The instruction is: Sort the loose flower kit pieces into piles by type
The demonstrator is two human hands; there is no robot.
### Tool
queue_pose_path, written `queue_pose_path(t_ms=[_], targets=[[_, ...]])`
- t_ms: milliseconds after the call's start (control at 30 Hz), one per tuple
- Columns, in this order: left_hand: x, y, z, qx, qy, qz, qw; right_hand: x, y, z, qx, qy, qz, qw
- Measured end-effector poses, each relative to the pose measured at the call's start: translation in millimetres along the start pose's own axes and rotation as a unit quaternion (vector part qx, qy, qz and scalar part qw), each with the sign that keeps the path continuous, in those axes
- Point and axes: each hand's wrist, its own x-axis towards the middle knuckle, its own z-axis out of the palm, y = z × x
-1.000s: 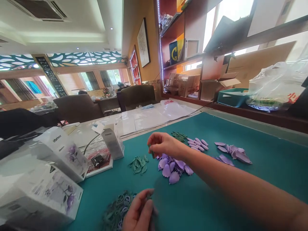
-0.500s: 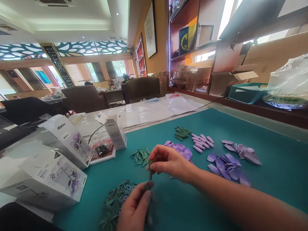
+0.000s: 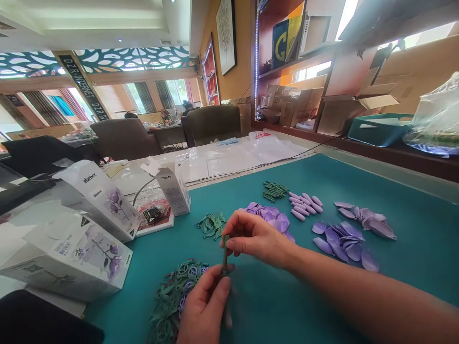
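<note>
Between my two hands stands a thin green stem piece (image 3: 225, 255), nearly upright above the teal mat. My right hand (image 3: 251, 237) pinches its upper end between thumb and fingers. Lower down, my left hand (image 3: 206, 303) grips the bottom end with thumb and forefinger; what else lies inside that hand is hidden. Beside my left hand is a heap of green and purple plastic parts (image 3: 168, 301), some ring-shaped. Green leaf pieces (image 3: 211, 224) lie just beyond my right hand, and purple petals (image 3: 270, 217) are partly covered behind it.
Farther back on the teal mat (image 3: 412, 210) lie green stems (image 3: 275, 191), lilac bud-shaped pieces (image 3: 305, 205), purple petals (image 3: 340, 243) and paler petals (image 3: 366, 219). White boxes with flower pictures (image 3: 103, 200) stand at left, near a small tray (image 3: 154, 222). A dark object (image 3: 46, 320) fills the lower left corner.
The view has shifted slightly. Both hands keep their hold on the green stem piece, and more of its length now shows between them.
</note>
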Motion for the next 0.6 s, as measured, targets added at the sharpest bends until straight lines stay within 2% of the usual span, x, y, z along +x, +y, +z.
queue_pose_path(t_ms=[267,433,600], targets=[[0,-2,2.0,-0.012,0.008,0.015,1.0,-1,1,2,0.002,-0.013,-0.01,1.0],[1,-5,0.0,0.009,0.013,0.022,1.0,-4,3,7,0.001,0.003,-0.033,0.999],[1,-4,-0.9,0.056,0.031,0.027,0.998,-8,6,11,-0.061,0.014,-0.054,0.997]])
